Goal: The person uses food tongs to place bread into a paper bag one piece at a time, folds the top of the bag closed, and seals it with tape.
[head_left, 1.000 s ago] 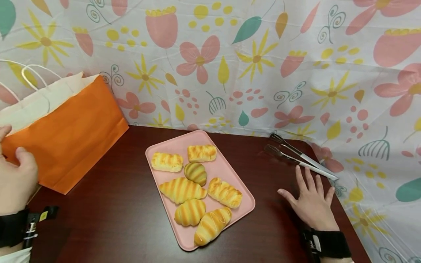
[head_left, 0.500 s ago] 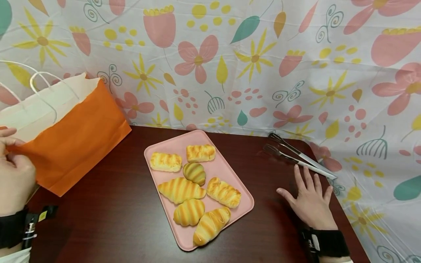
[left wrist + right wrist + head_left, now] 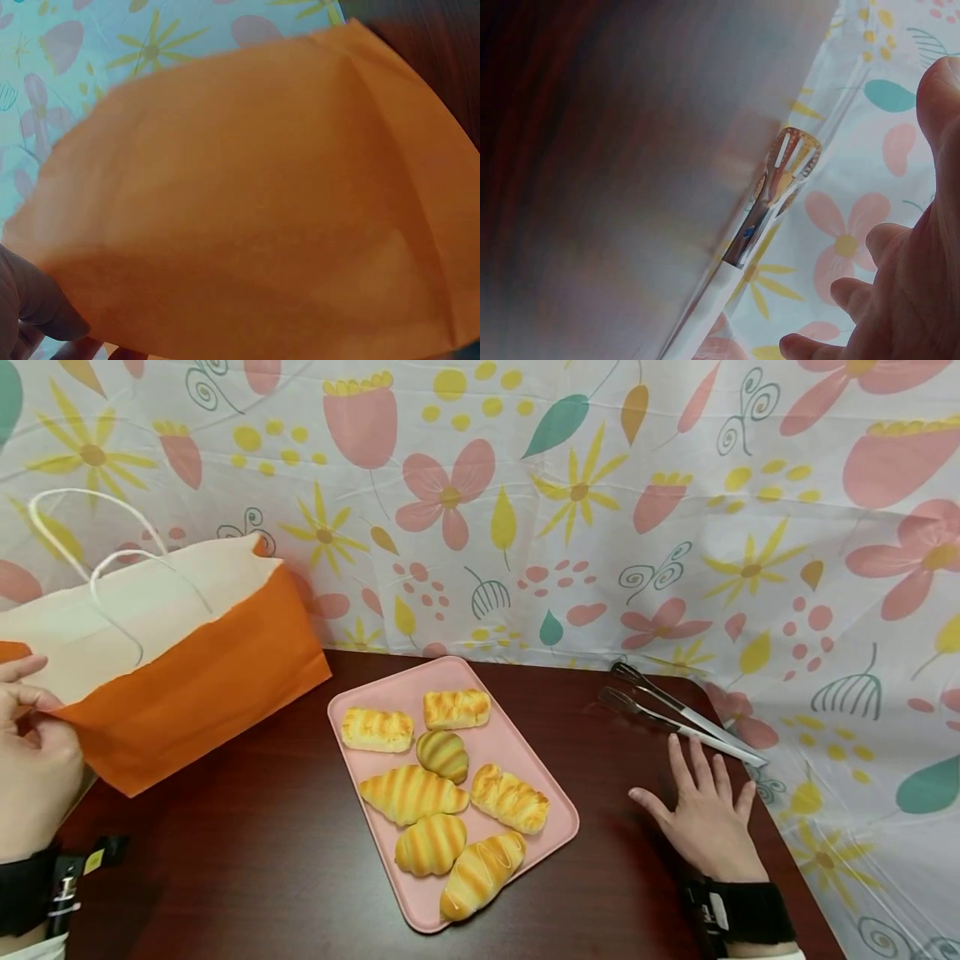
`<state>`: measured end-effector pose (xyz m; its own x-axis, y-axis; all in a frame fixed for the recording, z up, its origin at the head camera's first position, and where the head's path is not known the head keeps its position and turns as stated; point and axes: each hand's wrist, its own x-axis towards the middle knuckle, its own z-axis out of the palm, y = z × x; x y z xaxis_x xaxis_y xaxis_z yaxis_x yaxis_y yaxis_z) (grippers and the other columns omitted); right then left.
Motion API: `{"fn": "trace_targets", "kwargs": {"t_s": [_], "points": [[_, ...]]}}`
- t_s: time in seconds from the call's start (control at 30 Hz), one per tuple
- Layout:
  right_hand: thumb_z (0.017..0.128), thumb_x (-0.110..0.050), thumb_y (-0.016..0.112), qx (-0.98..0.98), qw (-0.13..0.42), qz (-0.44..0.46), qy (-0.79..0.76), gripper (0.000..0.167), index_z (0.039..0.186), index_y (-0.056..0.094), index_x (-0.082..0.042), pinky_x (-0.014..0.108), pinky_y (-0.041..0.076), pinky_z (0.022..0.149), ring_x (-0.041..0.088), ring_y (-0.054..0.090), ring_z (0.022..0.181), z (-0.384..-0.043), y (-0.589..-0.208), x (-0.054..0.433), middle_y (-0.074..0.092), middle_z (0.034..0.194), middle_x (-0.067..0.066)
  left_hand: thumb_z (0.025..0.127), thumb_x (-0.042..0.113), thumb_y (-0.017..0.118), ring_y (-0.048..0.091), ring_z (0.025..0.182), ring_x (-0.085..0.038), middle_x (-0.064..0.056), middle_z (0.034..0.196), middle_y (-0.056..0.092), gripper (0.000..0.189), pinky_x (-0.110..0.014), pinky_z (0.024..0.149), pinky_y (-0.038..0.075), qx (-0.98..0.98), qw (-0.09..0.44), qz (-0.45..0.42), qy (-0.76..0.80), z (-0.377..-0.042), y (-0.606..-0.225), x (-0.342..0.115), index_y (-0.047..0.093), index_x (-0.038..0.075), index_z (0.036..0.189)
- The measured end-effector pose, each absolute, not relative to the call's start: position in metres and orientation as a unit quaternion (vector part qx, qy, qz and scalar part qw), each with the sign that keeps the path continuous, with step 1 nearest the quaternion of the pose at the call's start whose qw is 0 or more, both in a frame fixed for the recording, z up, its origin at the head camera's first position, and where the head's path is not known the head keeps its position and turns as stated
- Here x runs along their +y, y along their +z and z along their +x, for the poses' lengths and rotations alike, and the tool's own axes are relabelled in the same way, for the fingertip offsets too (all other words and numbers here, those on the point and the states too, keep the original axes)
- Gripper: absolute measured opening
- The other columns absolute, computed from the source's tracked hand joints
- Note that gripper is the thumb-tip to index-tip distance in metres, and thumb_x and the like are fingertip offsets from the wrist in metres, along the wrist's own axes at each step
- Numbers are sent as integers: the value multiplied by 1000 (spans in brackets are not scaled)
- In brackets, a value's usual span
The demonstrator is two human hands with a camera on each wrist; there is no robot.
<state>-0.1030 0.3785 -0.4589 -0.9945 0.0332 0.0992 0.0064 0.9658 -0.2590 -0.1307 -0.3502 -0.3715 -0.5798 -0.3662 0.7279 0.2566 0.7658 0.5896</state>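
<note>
At the left of the head view, my left hand [image 3: 33,760] pinches the near top edge of an orange paper bag [image 3: 195,681], which has a white inside and white cord handles [image 3: 97,585]. The bag's orange side [image 3: 247,202] fills most of the left wrist view, with the thumb [image 3: 45,300] at its edge. My right hand [image 3: 705,814] lies with fingers spread near the right edge of the dark table, holding nothing. Just beyond its fingertips are metal tongs [image 3: 686,722] with white handles, also seen beside the right hand [image 3: 900,292] in the right wrist view.
A pink tray [image 3: 517,735] lies mid-table, bearing several bread pieces, among them a striped croissant [image 3: 412,793] and a small greenish-brown roll [image 3: 442,756]. The dark wooden table [image 3: 262,860] ends at a flower-print cloth [image 3: 465,527] behind and to the right.
My left hand has taken the bag's edge between thumb and fingers. The bag has swung to the right and its mouth has tilted wider into view. My right hand has stayed in place.
</note>
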Motion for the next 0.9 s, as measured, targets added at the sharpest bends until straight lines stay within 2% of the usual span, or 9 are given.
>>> {"fn": "trace_targets", "kwargs": {"t_s": [0.07,0.2,0.27,0.3,0.4,0.63,0.77,0.83,0.9], "points": [[108,-68,58,-990,51,-10,131,105,180,-5,-26,92,-11,112,65,2,162,-103,-458,378,1,184,26,91,-14,40,45,150,-13,-18,159,59,13,-24,124,27,-822,452,23,-346,-133,-371,-350,50,-18,98],[108,-68,58,-990,49,-11,132,105,180,-4,-26,92,-12,112,64,0,163,-103,-457,378,0,184,26,91,-14,41,44,146,-3,-3,159,59,11,-17,117,29,-825,447,7,-346,-141,-374,-354,50,-17,97],[108,-68,58,-990,50,-11,131,105,180,-4,-26,92,-11,112,64,1,163,-103,-457,378,1,184,26,91,-14,42,46,147,-6,-3,159,59,11,-14,115,30,-829,441,13,-345,-147,-374,-355,51,-17,97],[108,-68,58,-990,50,-11,131,105,180,-4,-26,92,-11,112,64,2,162,-103,-457,378,1,184,26,91,-13,43,47,147,-7,2,159,58,12,-13,114,31,-831,437,19,-344,-150,-375,-356,52,-16,98],[108,-68,58,-990,50,-9,131,104,180,-4,-26,92,-12,112,64,2,162,-103,-458,378,-1,184,25,94,-11,45,49,148,-14,-1,160,59,12,-12,113,31,-836,430,41,-338,-160,-373,-356,54,-16,99],[108,-68,58,-990,50,-3,132,104,180,-5,-27,92,-10,113,63,1,163,-106,-459,376,-3,185,22,103,-8,45,46,154,-14,8,165,53,11,-24,124,31,-834,404,110,-359,-174,-370,-354,55,-12,107],[108,-68,59,-990,49,-5,132,104,180,-4,-27,91,-11,113,65,6,162,-105,-460,375,0,185,23,106,-5,43,45,157,-17,5,169,50,18,-32,127,32,-832,391,142,-368,-181,-365,-349,56,-11,115],[107,-68,59,-990,49,-6,130,105,180,-4,-27,91,-10,113,65,8,161,-105,-461,374,0,185,23,106,-4,42,45,156,-15,4,168,51,19,-31,127,32,-827,393,149,-373,-185,-364,-347,61,1,103],[108,-67,59,-990,50,-6,131,104,180,-4,-27,91,-11,113,66,8,161,-104,-461,374,0,185,23,106,-4,42,48,155,-15,7,167,51,32,-31,126,34,-822,396,155,-378,-189,-365,-347,61,20,96]]}}
